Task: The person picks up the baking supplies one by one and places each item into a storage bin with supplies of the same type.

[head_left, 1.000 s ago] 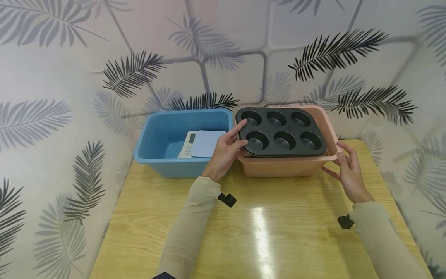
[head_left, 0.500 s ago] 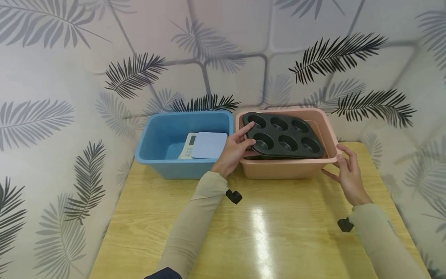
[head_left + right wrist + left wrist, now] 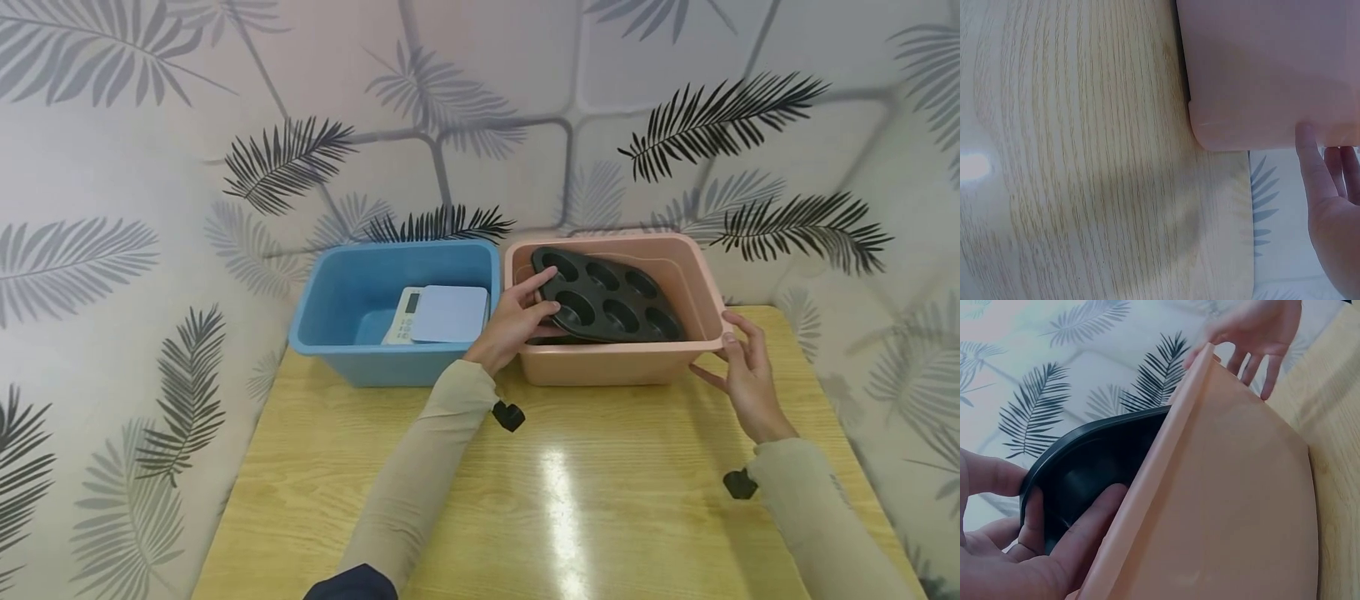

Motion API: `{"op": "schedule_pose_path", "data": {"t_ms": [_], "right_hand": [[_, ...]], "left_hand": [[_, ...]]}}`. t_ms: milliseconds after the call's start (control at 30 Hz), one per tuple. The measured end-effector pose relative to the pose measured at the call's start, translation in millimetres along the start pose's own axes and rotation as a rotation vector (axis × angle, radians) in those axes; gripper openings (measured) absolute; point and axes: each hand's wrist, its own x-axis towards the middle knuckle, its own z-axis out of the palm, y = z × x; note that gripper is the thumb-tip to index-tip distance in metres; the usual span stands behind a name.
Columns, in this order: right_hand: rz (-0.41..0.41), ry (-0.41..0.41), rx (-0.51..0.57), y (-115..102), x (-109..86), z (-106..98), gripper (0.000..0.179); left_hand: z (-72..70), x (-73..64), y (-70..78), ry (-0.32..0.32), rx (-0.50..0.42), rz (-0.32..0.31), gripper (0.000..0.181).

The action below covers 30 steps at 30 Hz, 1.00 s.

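Note:
My left hand (image 3: 510,325) grips the left end of a black muffin tin (image 3: 606,293), with fingers in and beside its cups. The tin lies tilted inside a pink plastic bin (image 3: 600,364), its right end lower. In the left wrist view, fingers (image 3: 1088,531) pinch the tin's dark edge (image 3: 1100,440) beside the bin's rim. My right hand (image 3: 752,383) holds the bin's right front corner; the right wrist view shows one digit against the bin wall (image 3: 1260,94). The tin's lower edge is hidden behind the bin's front wall.
A blue plastic bin (image 3: 397,367) stands directly left of the pink one. It contains a kitchen scale (image 3: 450,313) with a pale platform. Both bins stand at the back of a wooden table (image 3: 480,500), against a leaf-patterned wall covering (image 3: 525,75).
The muffin tin has moved right and down, from lying across the pink bin's rim to a tilted position inside it. My left hand moved along with it; my right hand stayed at the corner.

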Motion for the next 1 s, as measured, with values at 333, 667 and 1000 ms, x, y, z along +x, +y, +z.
{"op": "schedule_pose_path", "data": {"t_ms": [333,667,1000], "right_hand": [[-0.005,0.008,-0.015,4.1,0.2,2.1,0.054],[-0.027,0.007,-0.014,3.1,-0.6,2.4,0.054],[-0.013,0.011,-0.023,3.0,0.6,2.4,0.053]], "left_hand": [[3.2,9.4,-3.5,0.005,0.035,-0.016,0.065],[5.1,14.4,-6.8,0.013,0.222,0.003,0.061],[6.8,-8.2,17.3,-0.062,0.742,-0.05,0.061]]}}
